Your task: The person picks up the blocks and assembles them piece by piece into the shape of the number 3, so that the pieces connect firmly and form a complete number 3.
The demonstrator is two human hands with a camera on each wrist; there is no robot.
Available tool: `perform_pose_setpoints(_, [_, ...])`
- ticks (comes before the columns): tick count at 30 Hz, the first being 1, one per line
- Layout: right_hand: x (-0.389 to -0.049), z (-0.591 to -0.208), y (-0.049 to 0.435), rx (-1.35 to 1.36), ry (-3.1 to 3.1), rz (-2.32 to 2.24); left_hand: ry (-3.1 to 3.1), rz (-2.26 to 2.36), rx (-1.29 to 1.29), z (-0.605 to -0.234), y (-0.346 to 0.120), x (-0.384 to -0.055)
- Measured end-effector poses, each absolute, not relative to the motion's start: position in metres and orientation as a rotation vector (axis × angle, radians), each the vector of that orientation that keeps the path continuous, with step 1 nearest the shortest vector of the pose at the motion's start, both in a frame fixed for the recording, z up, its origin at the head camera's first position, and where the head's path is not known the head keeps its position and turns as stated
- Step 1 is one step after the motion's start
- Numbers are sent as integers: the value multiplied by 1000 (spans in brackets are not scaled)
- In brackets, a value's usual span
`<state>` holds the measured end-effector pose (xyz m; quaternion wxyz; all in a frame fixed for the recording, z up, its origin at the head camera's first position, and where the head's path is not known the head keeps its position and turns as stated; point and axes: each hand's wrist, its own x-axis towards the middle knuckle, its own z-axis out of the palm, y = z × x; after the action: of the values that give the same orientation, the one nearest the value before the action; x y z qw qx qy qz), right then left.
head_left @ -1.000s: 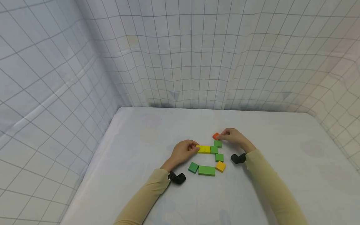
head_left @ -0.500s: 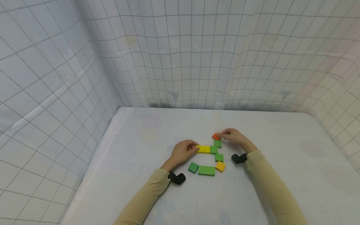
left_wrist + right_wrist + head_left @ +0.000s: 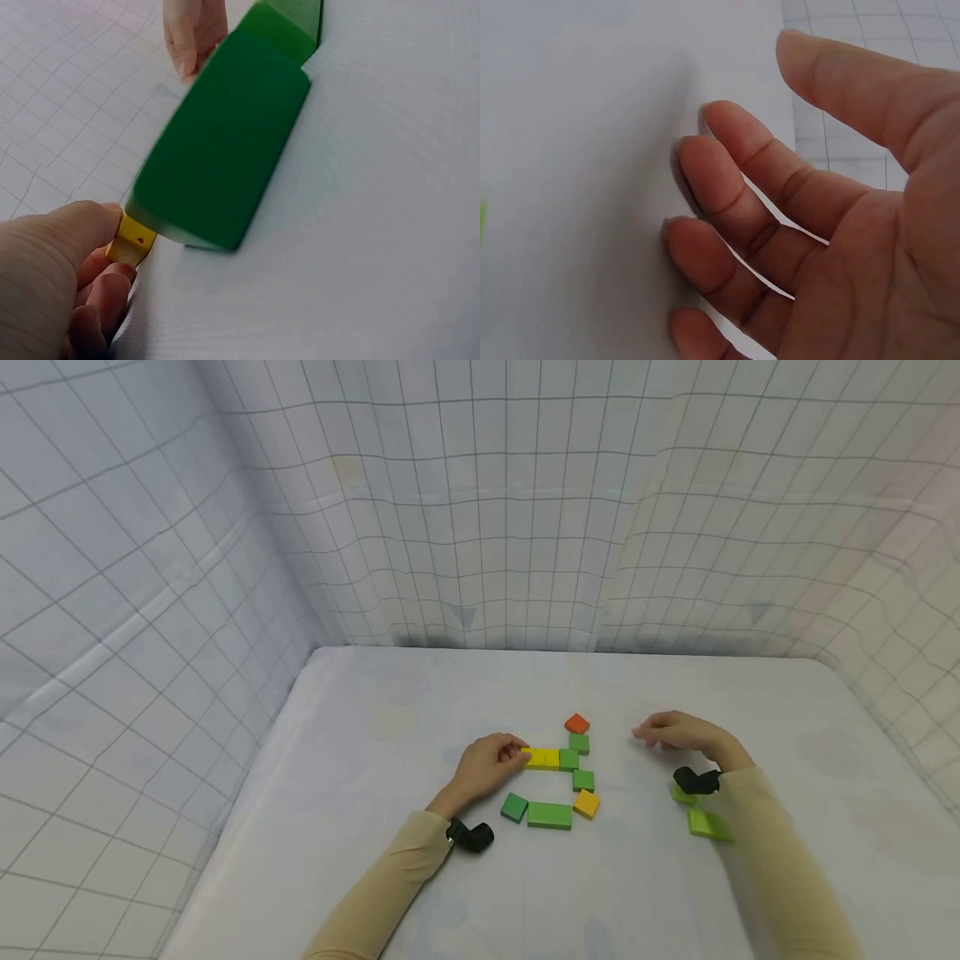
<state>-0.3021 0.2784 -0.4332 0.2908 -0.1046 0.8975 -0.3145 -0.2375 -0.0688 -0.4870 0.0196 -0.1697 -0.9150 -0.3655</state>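
In the head view my left hand [image 3: 483, 768] pinches the left end of a yellow block row [image 3: 545, 759]. The left wrist view shows thumb and fingers on a yellow block [image 3: 133, 240]. Three small green blocks, among them the top one [image 3: 579, 743], stand in a staggered column at the row's right end. Just beyond them lies an orange-red block [image 3: 577, 723], turned cornerwise. My right hand [image 3: 684, 732] is off to the right, away from these blocks. Its fingers [image 3: 705, 176] are spread and loosely bent in the right wrist view, with nothing held.
Nearer the person lie a dark green block [image 3: 514, 807], a long light green block [image 3: 550, 815] and a tilted amber block [image 3: 587, 803]. Lime green blocks [image 3: 701, 823] sit partly hidden by the right forearm. White gridded cloth [image 3: 465, 527] rises behind the table [image 3: 375, 718].
My right hand has let go of the orange-red block and moved right, leaving it past the green column. Lime green blocks now show by the right forearm. The left hand has stayed put.
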Motion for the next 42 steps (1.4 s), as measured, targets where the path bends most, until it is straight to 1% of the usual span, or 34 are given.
perform_pose_setpoints(6, [-279, -432, 317, -331, 2387, -864, -2842, -1143, -523, -487, -69, -238])
perform_pose_setpoints(9, [-266, -432, 331, -315, 2394, -858, -2847, -1140, -520, -485, -68, -237])
perform_pose_setpoints(14, [-243, -434, 348, -302, 2402, -870, -2858, -1139, -514, -486, -68, -238])
perform_pose_setpoints(19, [-221, -436, 362, -358, 2392, -881, -2861, -1139, -509, -486, -68, -237])
perform_pose_setpoints(24, [-208, -437, 375, -397, 2328, -940, -2864, -1140, -513, -487, -68, -238])
perform_pose_setpoints(32, [-199, -441, 365, -436, 2296, -1005, -2864, -1123, -511, -488, -68, -238])
perform_pose_setpoints(42, [-179, -445, 332, -457, 2487, -1004, -2839, -1124, -525, -489, -69, -238])
